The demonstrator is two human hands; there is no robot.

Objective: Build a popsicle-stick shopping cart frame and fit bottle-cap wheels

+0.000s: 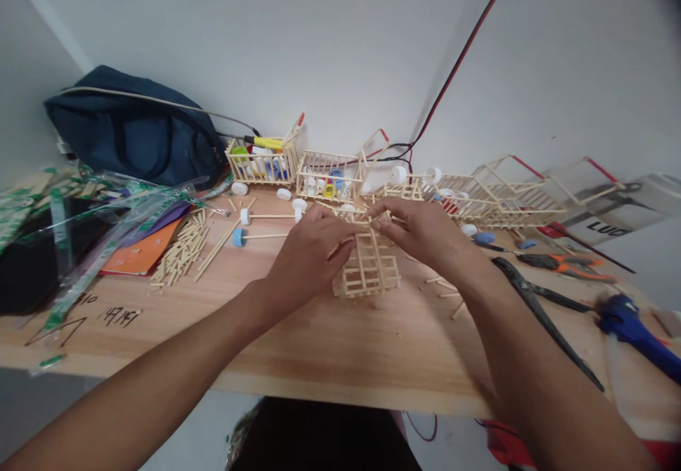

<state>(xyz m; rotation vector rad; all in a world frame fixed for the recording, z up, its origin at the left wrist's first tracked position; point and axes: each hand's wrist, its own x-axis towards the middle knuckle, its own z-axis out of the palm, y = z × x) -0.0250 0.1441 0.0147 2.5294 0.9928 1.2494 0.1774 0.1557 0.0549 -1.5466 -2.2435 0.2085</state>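
Observation:
A small cart frame [367,272] of thin wooden sticks lies on the wooden table in front of me, its slatted side facing up. My left hand [322,244] is closed on its left side, with the thumb and fingertips at the sticks. From the right, my right hand [412,230] pinches at the far part of the same frame; its fingertips partly hide what they touch. A white round wheel [347,208] shows just beyond the fingers. Left of my left hand lie stick axles with a white cap wheel [245,216] and a blue cap wheel [239,237].
Finished stick carts, including one holding colored caps [260,166], line the wall. Loose sticks [184,247], orange paper [141,247] and plastic wrappers lie left, near a dark blue bag [138,127]. Right are black-handled pincers [547,322], orange pliers [567,265] and a blue glue gun [638,336].

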